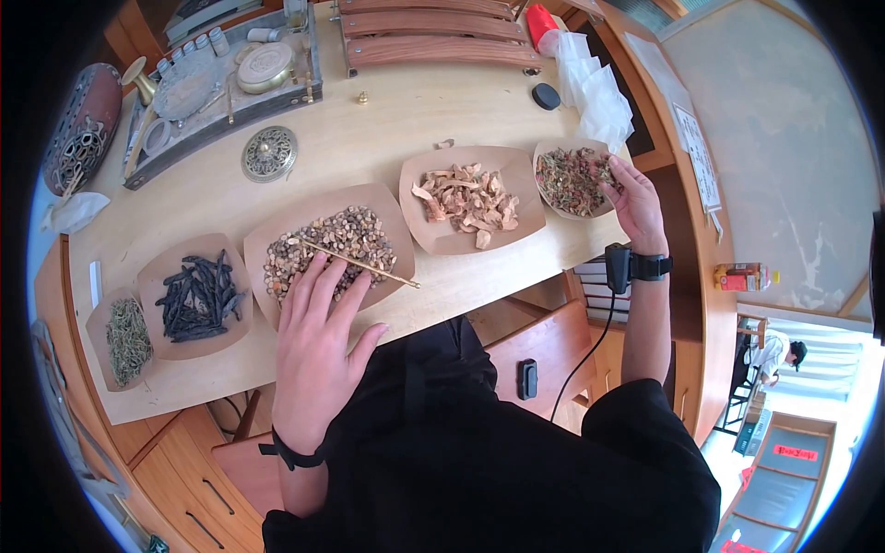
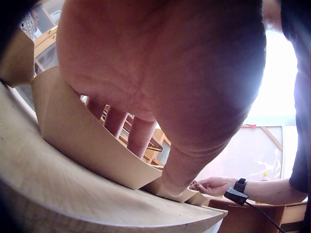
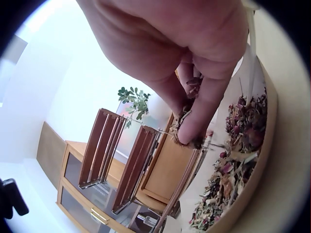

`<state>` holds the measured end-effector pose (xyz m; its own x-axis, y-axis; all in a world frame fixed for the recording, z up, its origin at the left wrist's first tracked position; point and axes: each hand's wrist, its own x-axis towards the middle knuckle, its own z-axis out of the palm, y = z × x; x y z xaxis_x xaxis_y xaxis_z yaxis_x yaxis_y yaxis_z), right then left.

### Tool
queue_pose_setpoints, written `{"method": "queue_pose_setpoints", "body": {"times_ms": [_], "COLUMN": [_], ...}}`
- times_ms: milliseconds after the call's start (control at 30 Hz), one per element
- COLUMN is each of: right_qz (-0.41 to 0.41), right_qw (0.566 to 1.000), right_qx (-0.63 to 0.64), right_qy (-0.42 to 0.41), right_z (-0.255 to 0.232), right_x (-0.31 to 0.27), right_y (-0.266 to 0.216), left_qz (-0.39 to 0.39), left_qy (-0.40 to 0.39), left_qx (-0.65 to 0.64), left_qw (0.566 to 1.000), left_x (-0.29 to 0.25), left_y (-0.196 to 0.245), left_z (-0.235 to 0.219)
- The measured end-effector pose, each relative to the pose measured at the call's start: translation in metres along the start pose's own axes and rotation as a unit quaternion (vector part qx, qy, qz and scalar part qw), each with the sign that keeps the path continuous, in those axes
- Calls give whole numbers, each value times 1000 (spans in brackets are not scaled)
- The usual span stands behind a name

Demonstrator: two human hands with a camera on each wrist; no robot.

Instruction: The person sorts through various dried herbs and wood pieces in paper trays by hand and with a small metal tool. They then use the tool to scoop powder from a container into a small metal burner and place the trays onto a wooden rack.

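My right hand (image 1: 636, 207) pinches some dried flower-and-herb mix (image 3: 181, 128) between thumb and fingertips, at the right edge of a small paper tray (image 3: 271, 104). More of that mix (image 1: 570, 180), green with dark red bits, lies in the tray. My left hand (image 1: 312, 364) is palm down, its fingers extended over a larger paper tray (image 1: 286, 217) of small brown and tan dried pieces (image 1: 355, 230). A thin yellowish stick (image 1: 396, 276) lies across this tray, by the left fingertips. In the left wrist view, the palm hides most of the tray's contents.
Other paper trays hold pale brown chips (image 1: 475, 198), dark elongated pieces (image 1: 198, 295) and grey-green herb (image 1: 129, 341). Behind them are a pierced metal lid (image 1: 269, 154), a tray of incense tools (image 1: 318, 90), a wooden rack (image 1: 433, 28) and a black round cap (image 1: 546, 96).
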<state>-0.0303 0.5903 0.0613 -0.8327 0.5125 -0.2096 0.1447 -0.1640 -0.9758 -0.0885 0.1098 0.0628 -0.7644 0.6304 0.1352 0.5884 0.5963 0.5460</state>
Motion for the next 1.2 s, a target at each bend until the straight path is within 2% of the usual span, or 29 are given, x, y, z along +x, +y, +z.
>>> {"method": "queue_pose_setpoints", "body": {"times_ms": [100, 567, 700, 900, 1100, 1167, 1200], "right_qz": [-4, -46, -32, -57, -84, -114, -114], "right_qw": [1000, 995, 991, 983, 959, 926, 927], "right_qx": [-13, -82, -120, -168, -264, -354, -354], "right_qy": [28, -33, -40, -37, -62, -56, -56], "right_z": [5, 24, 31, 39, 34, 40, 45], "right_x": [-1, -9, -12, -15, -10, -10, -12], "right_y": [0, -12, -19, -20, -14, -13, -14], "left_qz": [-1, 1, 0, -1, 1, 1, 0], "left_qy": [-3, -4, -5, -6, -8, -9, -9], "left_qx": [-1, 1, 3, 7, 7, 5, 5], "left_qw": [1000, 1000, 1000, 1000, 1000, 1000, 1000], "left_x": [0, 0, -1, -1, -1, -1, -1], "left_y": [0, -1, -1, 0, -1, -1, -1], "left_z": [0, 0, 0, 0, 0, 0, 0]}}
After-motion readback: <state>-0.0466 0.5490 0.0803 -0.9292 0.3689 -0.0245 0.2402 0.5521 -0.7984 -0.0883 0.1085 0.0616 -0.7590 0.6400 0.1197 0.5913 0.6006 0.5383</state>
